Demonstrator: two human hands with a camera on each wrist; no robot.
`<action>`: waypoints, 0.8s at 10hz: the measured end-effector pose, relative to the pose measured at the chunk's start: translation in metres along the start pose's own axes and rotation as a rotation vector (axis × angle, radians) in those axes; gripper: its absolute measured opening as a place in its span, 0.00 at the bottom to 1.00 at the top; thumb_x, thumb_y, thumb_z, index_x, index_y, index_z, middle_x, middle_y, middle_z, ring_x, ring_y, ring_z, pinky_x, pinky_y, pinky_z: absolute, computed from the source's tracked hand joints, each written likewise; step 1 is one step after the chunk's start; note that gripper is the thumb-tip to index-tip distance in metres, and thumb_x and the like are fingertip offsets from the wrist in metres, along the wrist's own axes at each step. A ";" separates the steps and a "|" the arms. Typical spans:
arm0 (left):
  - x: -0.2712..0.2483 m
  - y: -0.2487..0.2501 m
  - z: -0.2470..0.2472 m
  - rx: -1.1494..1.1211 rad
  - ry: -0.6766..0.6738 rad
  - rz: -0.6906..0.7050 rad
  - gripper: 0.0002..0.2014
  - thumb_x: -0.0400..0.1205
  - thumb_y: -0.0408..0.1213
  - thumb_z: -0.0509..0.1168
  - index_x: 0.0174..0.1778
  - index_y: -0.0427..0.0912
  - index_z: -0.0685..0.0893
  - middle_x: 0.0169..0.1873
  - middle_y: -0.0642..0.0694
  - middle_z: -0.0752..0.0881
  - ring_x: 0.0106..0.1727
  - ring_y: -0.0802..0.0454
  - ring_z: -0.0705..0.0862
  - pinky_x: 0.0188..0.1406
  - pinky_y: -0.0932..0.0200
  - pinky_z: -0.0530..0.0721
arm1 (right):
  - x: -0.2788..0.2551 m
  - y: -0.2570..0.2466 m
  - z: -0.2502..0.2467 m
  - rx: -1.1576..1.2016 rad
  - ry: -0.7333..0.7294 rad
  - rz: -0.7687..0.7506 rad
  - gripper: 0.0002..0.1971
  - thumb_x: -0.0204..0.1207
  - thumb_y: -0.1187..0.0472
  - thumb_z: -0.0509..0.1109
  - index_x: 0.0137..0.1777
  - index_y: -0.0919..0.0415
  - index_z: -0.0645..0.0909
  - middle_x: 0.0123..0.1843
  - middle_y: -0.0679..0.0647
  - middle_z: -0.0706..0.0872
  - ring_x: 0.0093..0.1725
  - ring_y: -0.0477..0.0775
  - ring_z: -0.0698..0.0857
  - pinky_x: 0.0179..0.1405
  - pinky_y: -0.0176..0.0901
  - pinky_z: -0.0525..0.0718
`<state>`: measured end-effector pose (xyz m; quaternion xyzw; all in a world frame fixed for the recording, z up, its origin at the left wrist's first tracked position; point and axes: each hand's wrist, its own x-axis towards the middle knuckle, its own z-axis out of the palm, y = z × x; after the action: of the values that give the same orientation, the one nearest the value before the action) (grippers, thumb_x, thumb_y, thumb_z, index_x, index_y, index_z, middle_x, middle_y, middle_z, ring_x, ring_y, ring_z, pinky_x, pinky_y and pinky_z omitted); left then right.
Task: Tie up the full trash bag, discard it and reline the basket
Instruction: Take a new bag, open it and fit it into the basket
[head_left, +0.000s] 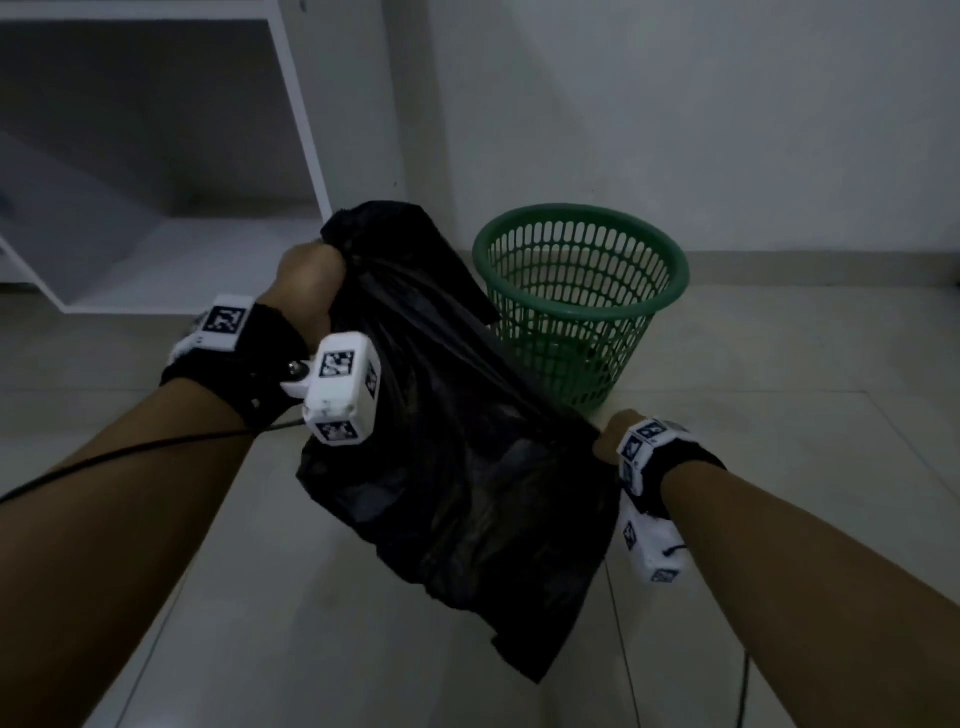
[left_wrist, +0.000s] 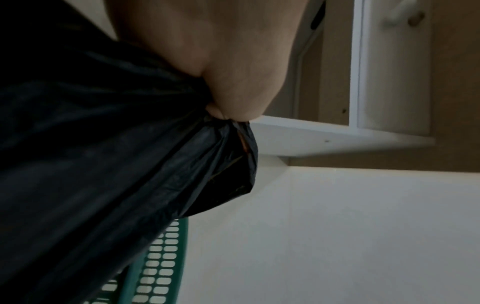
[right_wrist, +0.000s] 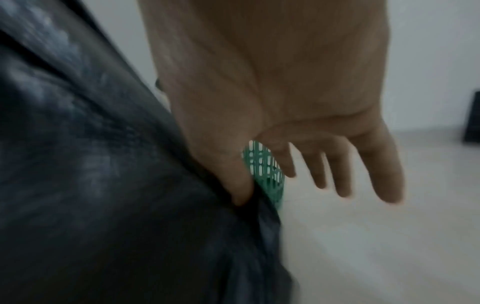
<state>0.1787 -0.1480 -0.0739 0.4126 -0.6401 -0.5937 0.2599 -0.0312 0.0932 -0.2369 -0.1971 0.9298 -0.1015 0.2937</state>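
A black trash bag (head_left: 457, 467) hangs in the air over the tiled floor, slack and crumpled. My left hand (head_left: 311, 275) grips one bunched end of it; in the left wrist view the plastic (left_wrist: 103, 164) gathers into the fist (left_wrist: 228, 82). My right hand (head_left: 615, 436) is at the bag's right edge. Its fingers (right_wrist: 342, 174) are spread and straight, and only the thumb lies against the plastic (right_wrist: 91, 185). The green slotted basket (head_left: 582, 210) stands unlined on the floor just behind the bag, also showing as the basket (left_wrist: 161, 267) (right_wrist: 265, 170) in both wrist views.
A white open shelf unit (head_left: 296, 104) stands at the left against the pale wall. A black cable (head_left: 130, 452) trails from my left wrist, another cable (head_left: 745, 686) lies on the floor at lower right. A dark object (right_wrist: 472, 117) sits by the far right wall.
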 end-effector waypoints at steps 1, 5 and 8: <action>-0.011 -0.003 0.022 -0.172 -0.149 -0.159 0.06 0.73 0.25 0.55 0.36 0.36 0.77 0.31 0.39 0.76 0.29 0.44 0.79 0.28 0.60 0.80 | -0.022 -0.046 -0.019 0.489 -0.111 -0.121 0.35 0.79 0.47 0.69 0.81 0.64 0.65 0.77 0.60 0.74 0.66 0.64 0.80 0.61 0.55 0.82; -0.020 0.012 0.050 -0.298 -0.257 -0.177 0.15 0.86 0.42 0.56 0.53 0.36 0.84 0.46 0.39 0.89 0.41 0.46 0.89 0.39 0.58 0.86 | -0.033 -0.111 -0.053 1.283 0.064 -0.121 0.22 0.72 0.64 0.67 0.65 0.73 0.81 0.56 0.68 0.89 0.52 0.69 0.89 0.60 0.61 0.87; -0.005 -0.038 0.040 0.537 -0.474 -0.073 0.29 0.67 0.65 0.76 0.60 0.54 0.87 0.54 0.50 0.91 0.56 0.51 0.89 0.62 0.52 0.85 | -0.045 -0.076 -0.059 1.598 -0.329 -0.110 0.23 0.73 0.45 0.72 0.65 0.55 0.84 0.54 0.60 0.86 0.54 0.64 0.84 0.63 0.60 0.80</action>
<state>0.1565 -0.1200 -0.1168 0.3394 -0.8006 -0.4926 -0.0349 -0.0086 0.0485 -0.1432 0.0143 0.5108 -0.7179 0.4728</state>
